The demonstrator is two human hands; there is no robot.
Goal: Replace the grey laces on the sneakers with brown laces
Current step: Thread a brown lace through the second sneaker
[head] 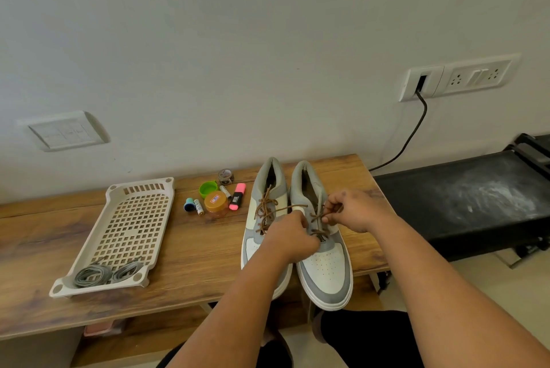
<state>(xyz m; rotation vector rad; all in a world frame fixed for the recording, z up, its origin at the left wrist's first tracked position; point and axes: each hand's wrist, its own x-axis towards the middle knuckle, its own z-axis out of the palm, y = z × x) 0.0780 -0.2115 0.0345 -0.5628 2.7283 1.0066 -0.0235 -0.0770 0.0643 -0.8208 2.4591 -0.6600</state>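
1. Right sneaker (323, 263): it stands on the tabletop (190, 254) with its toe toward us. A brown lace (293, 207) is threaded through its eyelets.
2. Our right hand (352, 211): it pinches the lace above the upper eyelets.
3. Our left hand (290, 236): its fingers are curled at the same lace over the tongue. We cannot tell how firm the grip is.
4. Left sneaker (262, 218): it stands touching the right one and already carries a brown lace.
5. Grey laces (104, 274): two bundles lie in the near end of the perforated tray (131, 230), well apart from the shoes.
6. Step in hand, as we judge it: finishing the lacing or tying of the second shoe. The next move calls for even tension on both ends before the knot.
7. Sundries between tray and shoes: a pink highlighter (237, 196), an orange-lidded jar (216, 202), a green cap (207, 188) and batteries (198, 207).
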